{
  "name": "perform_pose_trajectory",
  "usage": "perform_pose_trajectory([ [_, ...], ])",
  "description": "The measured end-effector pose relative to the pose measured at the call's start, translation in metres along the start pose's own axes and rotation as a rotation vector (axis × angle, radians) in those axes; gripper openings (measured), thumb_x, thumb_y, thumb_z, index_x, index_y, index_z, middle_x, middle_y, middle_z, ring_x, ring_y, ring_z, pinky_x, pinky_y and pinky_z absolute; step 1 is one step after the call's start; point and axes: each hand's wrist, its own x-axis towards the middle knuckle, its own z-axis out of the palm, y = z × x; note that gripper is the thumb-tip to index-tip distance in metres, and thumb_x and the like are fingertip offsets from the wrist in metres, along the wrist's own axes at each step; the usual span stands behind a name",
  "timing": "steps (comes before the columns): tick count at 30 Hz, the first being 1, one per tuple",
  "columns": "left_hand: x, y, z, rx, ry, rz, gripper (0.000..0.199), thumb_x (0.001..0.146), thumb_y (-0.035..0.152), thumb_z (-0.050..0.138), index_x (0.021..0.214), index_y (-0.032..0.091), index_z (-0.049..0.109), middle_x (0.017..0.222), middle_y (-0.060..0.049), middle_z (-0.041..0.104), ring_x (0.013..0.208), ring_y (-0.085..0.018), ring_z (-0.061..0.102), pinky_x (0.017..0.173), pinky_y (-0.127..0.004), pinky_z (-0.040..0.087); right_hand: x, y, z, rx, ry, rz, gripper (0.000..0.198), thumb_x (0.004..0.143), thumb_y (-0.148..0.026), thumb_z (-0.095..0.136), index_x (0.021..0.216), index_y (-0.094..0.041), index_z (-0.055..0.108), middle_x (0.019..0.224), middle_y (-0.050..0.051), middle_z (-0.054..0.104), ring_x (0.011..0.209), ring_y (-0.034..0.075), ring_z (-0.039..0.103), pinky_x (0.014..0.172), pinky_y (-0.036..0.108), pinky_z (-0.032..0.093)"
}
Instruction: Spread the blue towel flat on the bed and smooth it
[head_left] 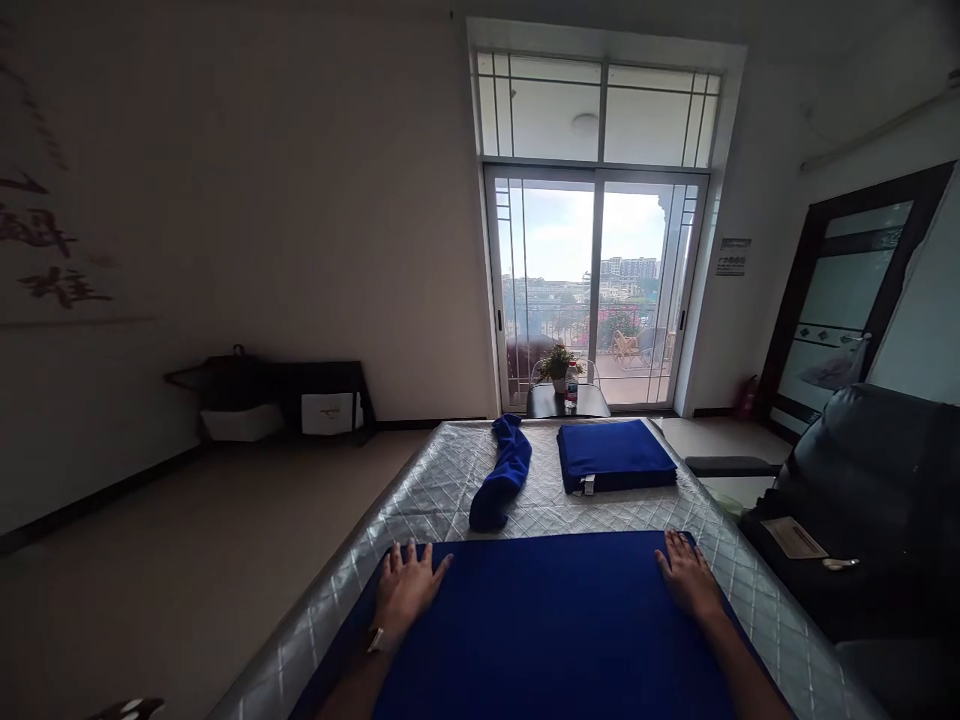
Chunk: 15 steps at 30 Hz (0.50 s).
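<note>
Head view: left hand (pixel 407 588), right hand (pixel 689 578), fingers (pixel 412 555) (outstretched, empty) flat on blue cloth (pixel 555 630).

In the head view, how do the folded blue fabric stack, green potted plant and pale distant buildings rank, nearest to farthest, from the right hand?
1. Folded blue fabric stack: ahead of the right hand, on the silver mattress.
2. Green potted plant: farther ahead, on the black table.
3. Pale distant buildings: outside, beyond the glass sliding door.
</note>
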Motion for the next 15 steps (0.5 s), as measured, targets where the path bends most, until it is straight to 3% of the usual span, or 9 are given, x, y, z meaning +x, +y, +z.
perform_pose_trajectory([
  [2,-0.003,0.043,0.002,-0.056,0.019,0.122,0.075,0.097,0.055,0.019,0.142,0.007,0.055,0.153,-0.027,0.053,0.147,-0.044,0.042,0.121,-0.065,0.032,-0.002,-0.001,-0.003,-0.007,-0.017,-0.001,0.070,0.092,-0.048,0.018,0.150,-0.022,0.047,0.167,0.004,0.036,0.156,0.017,0.026,0.128,0.037,0.013],
  [5,-0.012,0.115,0.016,-0.157,-0.011,0.354,0.071,0.097,0.060,0.021,0.147,0.021,0.052,0.160,-0.015,0.050,0.150,-0.032,0.041,0.124,-0.050,0.036,-0.003,0.000,-0.005,-0.016,-0.022,-0.010,0.070,0.091,-0.048,0.020,0.150,-0.022,0.046,0.166,0.004,0.039,0.156,0.017,0.028,0.128,0.037,0.014],
  [8,-0.016,0.159,0.029,-0.228,-0.054,0.499,0.068,0.096,0.064,0.022,0.152,0.031,0.043,0.164,-0.009,0.044,0.154,-0.027,0.035,0.126,-0.050,0.034,-0.003,0.003,-0.003,-0.019,-0.012,-0.024,0.071,0.090,-0.049,0.021,0.151,-0.023,0.045,0.166,0.004,0.040,0.155,0.017,0.030,0.126,0.037,0.017],
  [11,-0.011,0.158,0.034,-0.257,-0.077,0.504,0.069,0.096,0.064,0.020,0.154,0.031,0.038,0.165,-0.011,0.041,0.154,-0.030,0.034,0.125,-0.056,0.033,-0.002,0.005,0.000,-0.008,0.023,-0.027,0.073,0.089,-0.049,0.021,0.153,-0.022,0.042,0.166,0.004,0.040,0.154,0.016,0.030,0.125,0.035,0.018],
  [15,-0.001,0.099,0.027,-0.248,-0.083,0.393,0.071,0.097,0.062,0.021,0.155,0.026,0.037,0.164,-0.014,0.041,0.154,-0.032,0.035,0.125,-0.059,0.032,0.000,0.006,0.004,-0.001,0.045,-0.024,0.073,0.088,-0.051,0.021,0.151,-0.023,0.045,0.164,0.004,0.044,0.154,0.016,0.032,0.125,0.034,0.020],
])
